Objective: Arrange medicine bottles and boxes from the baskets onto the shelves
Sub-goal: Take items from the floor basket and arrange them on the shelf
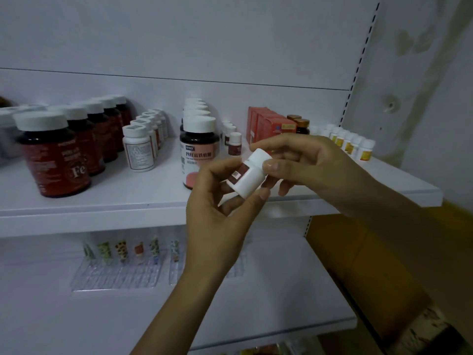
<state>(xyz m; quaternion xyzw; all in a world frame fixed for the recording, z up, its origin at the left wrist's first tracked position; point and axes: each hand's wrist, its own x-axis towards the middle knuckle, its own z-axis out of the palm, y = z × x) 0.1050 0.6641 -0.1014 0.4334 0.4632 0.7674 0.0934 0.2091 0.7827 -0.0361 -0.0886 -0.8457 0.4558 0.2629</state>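
Hands meet in front of the upper shelf (102, 211), just off its front edge and right of the middle. The left hand (212, 201) comes up from below, with its thumb and fingers curled round the base of a small white bottle (249, 175). The right hand (307, 167) reaches in from the right and grips the capped end, its thumb lying across the bottle's side. The bottle is tilted, cap up and to the right, and a brown-red label faces the left hand. It is held clear of the shelf and touches nothing but the two hands.

Just behind the left hand a dark bottle with a pink label (198, 149) stands at the head of a row. Beside it are a few little brown-labelled bottles (234, 144), which look like the held one. Further right stand orange-red boxes (268, 124) and gold-capped amber bottles (302, 125). A line of yellow-labelled white bottles (358, 147) runs toward the shelf's right edge. To the left are a row of white bottles (139, 147) and, near the left edge, big dark red bottles (53, 155).

On the lower shelf (256, 316) patterned tubes (122, 249) stand at the back of a clear tray (115, 275).
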